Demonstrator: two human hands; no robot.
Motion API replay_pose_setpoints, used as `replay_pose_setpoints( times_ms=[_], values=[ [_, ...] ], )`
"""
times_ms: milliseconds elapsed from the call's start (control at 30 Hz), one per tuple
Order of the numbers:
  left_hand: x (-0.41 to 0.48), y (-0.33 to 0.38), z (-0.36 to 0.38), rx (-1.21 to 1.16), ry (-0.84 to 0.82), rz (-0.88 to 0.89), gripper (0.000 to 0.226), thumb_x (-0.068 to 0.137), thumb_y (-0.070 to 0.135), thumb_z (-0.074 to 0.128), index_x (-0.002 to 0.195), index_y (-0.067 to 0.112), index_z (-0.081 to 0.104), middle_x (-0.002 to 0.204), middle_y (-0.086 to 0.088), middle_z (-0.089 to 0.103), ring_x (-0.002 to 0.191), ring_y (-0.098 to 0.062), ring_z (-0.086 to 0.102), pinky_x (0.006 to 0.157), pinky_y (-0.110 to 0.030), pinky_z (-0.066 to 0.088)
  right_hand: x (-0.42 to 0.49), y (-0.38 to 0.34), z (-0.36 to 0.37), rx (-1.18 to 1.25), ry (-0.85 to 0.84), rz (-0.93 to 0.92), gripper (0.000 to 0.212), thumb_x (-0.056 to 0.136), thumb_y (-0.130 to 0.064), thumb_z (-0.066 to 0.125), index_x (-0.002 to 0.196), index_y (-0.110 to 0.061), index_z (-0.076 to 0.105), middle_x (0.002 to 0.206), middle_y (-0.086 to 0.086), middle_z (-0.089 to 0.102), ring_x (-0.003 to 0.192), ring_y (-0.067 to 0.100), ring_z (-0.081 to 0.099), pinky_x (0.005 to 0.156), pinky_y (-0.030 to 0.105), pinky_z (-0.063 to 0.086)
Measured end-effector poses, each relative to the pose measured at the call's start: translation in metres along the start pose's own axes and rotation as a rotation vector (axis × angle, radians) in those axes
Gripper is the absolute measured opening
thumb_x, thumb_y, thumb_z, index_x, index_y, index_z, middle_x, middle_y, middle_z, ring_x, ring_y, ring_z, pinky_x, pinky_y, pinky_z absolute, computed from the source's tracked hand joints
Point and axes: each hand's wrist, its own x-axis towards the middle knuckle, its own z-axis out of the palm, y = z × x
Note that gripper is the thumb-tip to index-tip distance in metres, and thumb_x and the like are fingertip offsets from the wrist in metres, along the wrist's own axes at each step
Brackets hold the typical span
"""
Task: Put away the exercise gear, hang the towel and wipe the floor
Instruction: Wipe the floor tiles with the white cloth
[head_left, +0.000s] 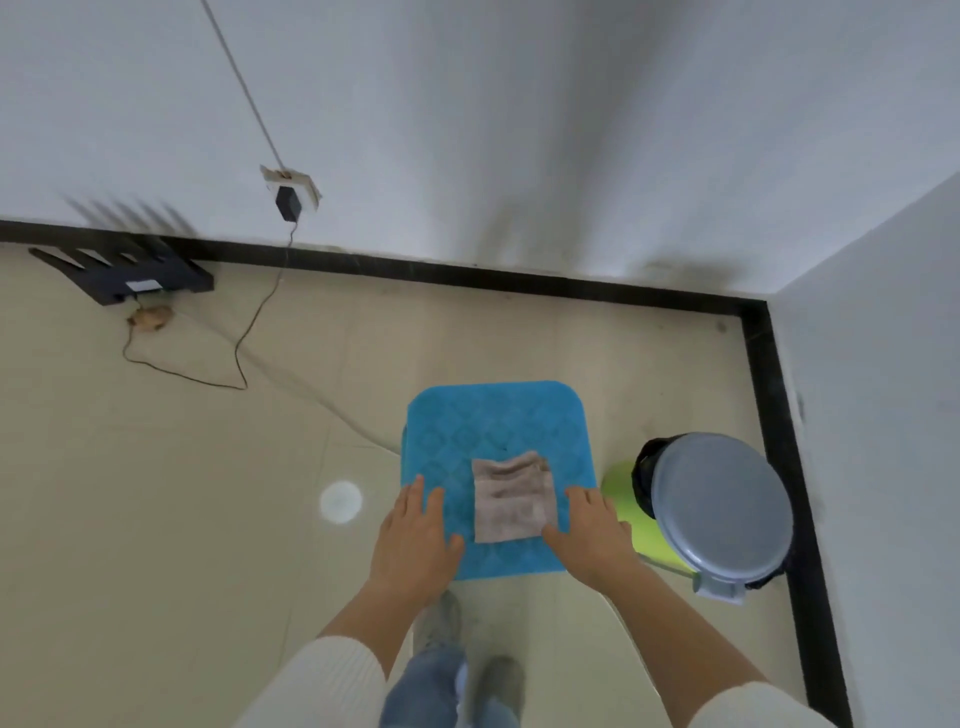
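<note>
Two hands: both flat with straight fingers, grasping nothing; left hand (415, 535) over the stool's left side, right hand (589, 535) over its right side.
Cloth (513, 499): folded and lying flat on the blue stool (493, 415), between my hands and towards the near edge.
Nearer hand: the right, its thumb at the cloth's near right corner; the left is just beside, with a strip of stool showing between.
Long axis: hardly any, as the cloth is almost square, its sides running away from me.
Edges: bin (722, 509) just right of the stool, walls meeting beyond it.
Open room: floor (182, 493) to the left, so I judge that the freer way to lift.
</note>
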Motion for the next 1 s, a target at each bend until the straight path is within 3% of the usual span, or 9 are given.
replay_pose_setpoints(
  times_ms=[200, 233, 333, 433, 500, 567, 667, 867, 1000],
  values=[
    [0.043, -0.021, 0.055, 0.123, -0.05, 0.02, 0.079, 0.097, 0.039, 0.041, 0.152, 0.011, -0.008, 0.156, -0.01, -0.024, 0.148, -0.027, -0.011, 0.12, -0.037, 0.012, 0.062, -0.001, 0.042, 0.128, 0.103, 0.062, 0.048, 0.086, -0.039, 0.058, 0.121, -0.011, 0.042, 0.121, 0.007, 0.045, 0.114, 0.025, 0.043, 0.09, 0.038, 0.041],
    [0.045, -0.022, 0.062, 0.136, -0.043, 0.028, 0.084, 0.094, 0.039, 0.047, 0.152, 0.008, -0.004, 0.155, -0.013, -0.022, 0.148, -0.03, -0.006, 0.119, -0.038, 0.018, 0.068, -0.002, 0.048, 0.125, 0.148, 0.071, 0.051, 0.084, -0.039, 0.062, 0.12, -0.01, 0.041, 0.121, 0.007, 0.043, 0.114, 0.026, 0.043, 0.089, 0.037, 0.042],
    [0.046, -0.025, 0.076, 0.119, 0.005, 0.037, 0.097, 0.071, 0.042, 0.069, 0.148, 0.0, 0.027, 0.155, -0.023, 0.016, 0.141, -0.037, 0.027, 0.103, -0.04, 0.042, 0.077, -0.009, 0.063, 0.287, 0.204, 0.132, 0.051, 0.079, -0.032, 0.069, 0.112, -0.009, 0.039, 0.112, 0.007, 0.048, 0.105, 0.028, 0.05, 0.078, 0.037, 0.044],
    [0.048, -0.029, 0.072, 0.141, -0.061, 0.045, 0.095, 0.087, 0.044, 0.056, 0.152, 0.008, -0.003, 0.154, -0.012, -0.021, 0.147, -0.029, -0.007, 0.118, -0.037, 0.023, 0.079, -0.017, 0.069, 0.641, 0.157, 0.306, 0.027, 0.081, -0.017, 0.065, 0.096, -0.007, 0.044, 0.082, 0.003, 0.054, 0.075, 0.025, 0.054, 0.062, 0.031, 0.041],
    [0.05, -0.028, 0.058, 0.136, -0.121, 0.019, 0.09, 0.092, 0.047, 0.048, 0.152, 0.014, -0.01, 0.155, -0.007, -0.027, 0.147, -0.024, -0.014, 0.12, -0.035, 0.015, 0.075, -0.017, 0.069, 0.734, 0.154, 0.323, 0.014, 0.08, -0.011, 0.061, 0.073, -0.008, 0.05, 0.065, 0.003, 0.051, 0.063, 0.022, 0.05, 0.054, 0.029, 0.039],
    [0.049, -0.023, 0.043, 0.101, -0.179, -0.005, 0.082, 0.093, 0.046, 0.046, 0.154, 0.015, 0.0, 0.16, -0.006, -0.014, 0.148, -0.023, -0.005, 0.119, -0.037, 0.018, 0.065, -0.021, 0.063, 0.732, 0.167, 0.258, 0.024, 0.079, -0.008, 0.06, 0.06, -0.01, 0.045, 0.057, 0.001, 0.045, 0.055, 0.018, 0.043, 0.049, 0.027, 0.033],
    [0.023, -0.017, 0.029, -0.031, -0.145, -0.104, 0.072, 0.094, 0.039, 0.045, 0.153, 0.017, 0.009, 0.161, -0.006, -0.001, 0.148, -0.023, 0.006, 0.115, -0.037, 0.024, 0.043, -0.028, 0.047, 0.681, 0.183, 0.116, 0.025, 0.078, -0.009, 0.063, 0.062, -0.01, 0.044, 0.056, 0.0, 0.043, 0.051, 0.014, 0.038, 0.047, 0.027, 0.029],
    [-0.076, -0.012, 0.01, -0.219, 0.025, -0.287, 0.067, 0.095, 0.032, 0.047, 0.152, 0.022, 0.013, 0.162, -0.004, -0.002, 0.147, -0.023, 0.011, 0.111, -0.036, 0.029, -0.029, -0.054, 0.008, 0.637, 0.097, -0.154, 0.031, 0.078, -0.01, 0.065, 0.061, -0.013, 0.04, 0.055, -0.003, 0.038, 0.05, 0.012, 0.033, 0.04, 0.016, 0.027],
    [-0.154, -0.011, -0.018, -0.281, 0.217, -0.408, 0.066, 0.095, 0.03, 0.048, 0.151, 0.021, 0.016, 0.161, -0.002, 0.0, 0.146, -0.022, 0.013, 0.11, -0.037, 0.03, -0.103, -0.08, -0.01, 0.516, 0.016, -0.36, 0.021, 0.078, -0.006, 0.056, 0.064, -0.013, 0.042, 0.059, -0.005, 0.044, 0.057, 0.013, 0.043, 0.048, 0.014, 0.034]
  ],
)
